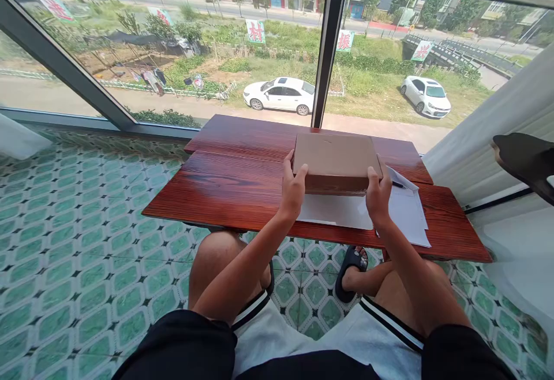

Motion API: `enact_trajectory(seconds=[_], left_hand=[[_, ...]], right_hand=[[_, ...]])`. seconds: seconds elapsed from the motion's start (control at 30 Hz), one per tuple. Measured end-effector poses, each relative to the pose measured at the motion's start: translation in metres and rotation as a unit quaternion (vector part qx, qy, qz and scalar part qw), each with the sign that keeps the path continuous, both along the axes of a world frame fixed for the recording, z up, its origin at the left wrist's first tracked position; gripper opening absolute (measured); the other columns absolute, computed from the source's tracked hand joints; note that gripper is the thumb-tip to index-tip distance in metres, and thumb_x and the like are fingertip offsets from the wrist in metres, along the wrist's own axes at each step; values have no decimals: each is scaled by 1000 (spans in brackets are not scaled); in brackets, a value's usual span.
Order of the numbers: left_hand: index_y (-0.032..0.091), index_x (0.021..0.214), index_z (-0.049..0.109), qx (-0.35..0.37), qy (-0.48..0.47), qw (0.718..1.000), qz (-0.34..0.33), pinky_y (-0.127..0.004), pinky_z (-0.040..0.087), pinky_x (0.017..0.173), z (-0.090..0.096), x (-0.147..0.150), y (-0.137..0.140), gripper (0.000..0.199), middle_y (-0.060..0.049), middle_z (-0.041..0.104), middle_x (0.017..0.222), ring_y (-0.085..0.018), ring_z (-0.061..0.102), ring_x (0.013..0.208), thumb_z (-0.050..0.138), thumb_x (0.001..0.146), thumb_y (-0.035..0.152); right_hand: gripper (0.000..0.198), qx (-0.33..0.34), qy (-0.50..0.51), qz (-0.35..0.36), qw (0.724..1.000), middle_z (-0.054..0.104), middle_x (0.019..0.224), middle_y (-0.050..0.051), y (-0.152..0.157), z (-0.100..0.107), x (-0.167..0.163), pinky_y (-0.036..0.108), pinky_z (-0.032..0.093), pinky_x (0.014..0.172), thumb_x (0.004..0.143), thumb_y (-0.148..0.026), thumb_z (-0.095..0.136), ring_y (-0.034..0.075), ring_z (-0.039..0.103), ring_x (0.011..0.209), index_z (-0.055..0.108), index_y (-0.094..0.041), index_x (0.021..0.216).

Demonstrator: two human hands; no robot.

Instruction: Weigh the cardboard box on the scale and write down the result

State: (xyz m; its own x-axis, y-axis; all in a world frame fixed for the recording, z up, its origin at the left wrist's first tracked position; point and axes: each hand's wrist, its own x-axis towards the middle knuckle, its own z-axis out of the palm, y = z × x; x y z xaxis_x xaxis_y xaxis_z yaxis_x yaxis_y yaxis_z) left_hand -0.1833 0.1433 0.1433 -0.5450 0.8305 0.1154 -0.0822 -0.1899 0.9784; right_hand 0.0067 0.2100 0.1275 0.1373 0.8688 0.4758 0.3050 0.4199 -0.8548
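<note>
A closed brown cardboard box (pixel 335 155) is held between my two hands above the wooden table. My left hand (pixel 294 186) grips its left end, thumb on the near top edge and fingers along the side. At the opposite end my right hand (pixel 377 192) holds it the same way, its fingers partly hidden behind the corner. Beneath the box shows a flat, pale, smooth sheet or panel (pixel 335 211) on the tabletop; the box hides its far part. White papers (pixel 405 215) lie just right of my right hand, with a dark pen (pixel 398 185) on them.
The reddish-brown table (pixel 225 186) has two planks with a step between them. Large windows with a dark post (pixel 326 51) rise behind it. A white curtain (pixel 476 131) and a dark curved object (pixel 526 160) are at the right. My knees are close to the table's near edge.
</note>
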Motion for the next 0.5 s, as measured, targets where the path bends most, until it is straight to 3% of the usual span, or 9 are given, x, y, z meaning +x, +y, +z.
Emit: enact_trajectory(seconds=[0.5], left_hand=[[26,133,48,28,14,996,88,-32,42,110,16,-46,-10,47,-5,54,143,-20,51,131,52,87,32]], right_hand=[[52,6,4,59,998,59,138,10,4,24,-64,45,38,116,91,-45,50,25,53,130,62,-18,133]])
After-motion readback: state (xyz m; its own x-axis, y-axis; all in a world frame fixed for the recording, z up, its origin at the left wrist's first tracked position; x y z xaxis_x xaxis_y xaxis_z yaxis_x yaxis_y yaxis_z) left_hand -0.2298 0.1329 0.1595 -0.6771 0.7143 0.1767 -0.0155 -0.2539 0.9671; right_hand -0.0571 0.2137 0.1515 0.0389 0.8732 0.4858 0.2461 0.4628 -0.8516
